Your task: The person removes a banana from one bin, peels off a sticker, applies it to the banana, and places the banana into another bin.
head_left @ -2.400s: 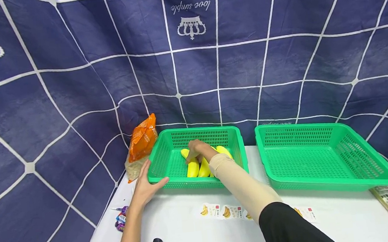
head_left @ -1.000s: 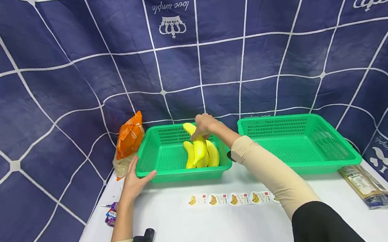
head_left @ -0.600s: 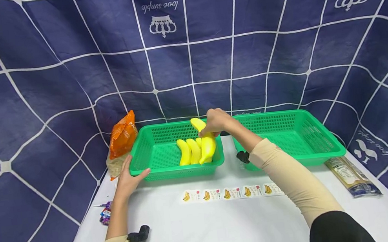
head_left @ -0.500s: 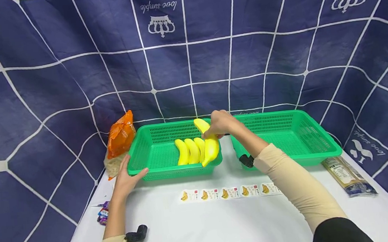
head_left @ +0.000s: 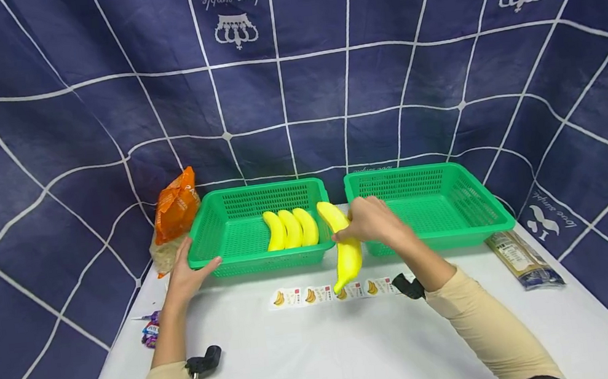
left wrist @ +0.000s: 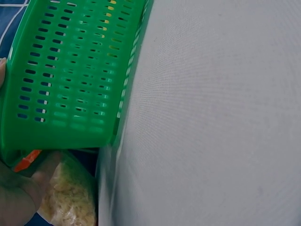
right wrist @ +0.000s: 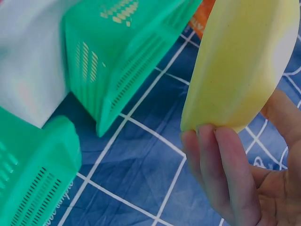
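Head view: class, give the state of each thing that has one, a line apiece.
Single yellow curved banana: raised, held by the right hand
Three yellow curved bananas: lying side by side
Left green plastic basket: upright, containing those three
Right green plastic basket: upright, open-topped
White paper banana-picture cards: flat, in a row
Orange crinkly plastic bag: crumpled

Head cam pretty bright, even light, white table [head_left: 300,363] close to blown out, shadows soft and faint. Wide-lens look, grid on blue cloth [head_left: 316,89] stretched toward edges. Left wrist cam way dimmer, tabletop gone greyish, left hand [left wrist: 19,200] in murky shade. Right wrist cam hazy, banana [right wrist: 240,66] soft, washed out, whitish glare down one side.
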Action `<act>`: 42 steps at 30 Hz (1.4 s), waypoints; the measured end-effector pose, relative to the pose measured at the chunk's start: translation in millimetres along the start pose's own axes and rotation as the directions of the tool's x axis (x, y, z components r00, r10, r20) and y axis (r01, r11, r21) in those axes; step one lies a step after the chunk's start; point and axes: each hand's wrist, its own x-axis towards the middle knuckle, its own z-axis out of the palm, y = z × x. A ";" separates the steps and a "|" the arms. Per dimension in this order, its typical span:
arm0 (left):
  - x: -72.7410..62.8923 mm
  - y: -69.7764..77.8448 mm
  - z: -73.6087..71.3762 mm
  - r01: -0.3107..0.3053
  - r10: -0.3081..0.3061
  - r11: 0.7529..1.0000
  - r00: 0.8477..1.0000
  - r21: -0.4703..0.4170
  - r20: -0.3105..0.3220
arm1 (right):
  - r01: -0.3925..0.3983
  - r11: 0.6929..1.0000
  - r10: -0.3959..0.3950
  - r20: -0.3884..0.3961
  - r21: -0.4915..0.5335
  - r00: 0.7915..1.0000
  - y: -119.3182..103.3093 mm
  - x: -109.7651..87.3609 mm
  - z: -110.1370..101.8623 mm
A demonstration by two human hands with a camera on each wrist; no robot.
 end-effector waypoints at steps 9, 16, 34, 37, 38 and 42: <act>-0.4 -2.0 -2.9 0.019 -0.020 1.000 1.000 -0.010 0.000 | -0.029 0.997 0.031 -0.023 0.070 0.999 15.0 -37.8 38.0; 2.6 -1.5 0.1 0.023 -0.023 0.999 1.000 -0.027 0.002 | -0.086 0.988 0.086 0.005 0.128 0.996 32.1 -60.3 71.3; 3.2 1.8 2.2 0.044 -0.045 0.998 0.999 -0.038 -0.010 | -0.142 0.976 0.134 0.064 0.163 0.989 66.0 -86.7 128.4; 2.3 1.2 3.4 0.043 -0.044 0.998 0.999 -0.038 -0.012 | -0.137 0.977 0.129 0.060 0.165 0.990 70.2 -88.9 132.1; 2.0 1.0 3.6 0.042 -0.042 0.998 0.999 -0.038 -0.014 | -0.135 0.976 0.127 0.060 0.171 0.990 71.1 -89.3 132.7; 1.0 -1.3 4.6 0.035 -0.036 0.999 0.999 -0.042 -0.014 | -0.129 0.976 0.117 0.074 0.177 0.990 74.4 -90.4 135.2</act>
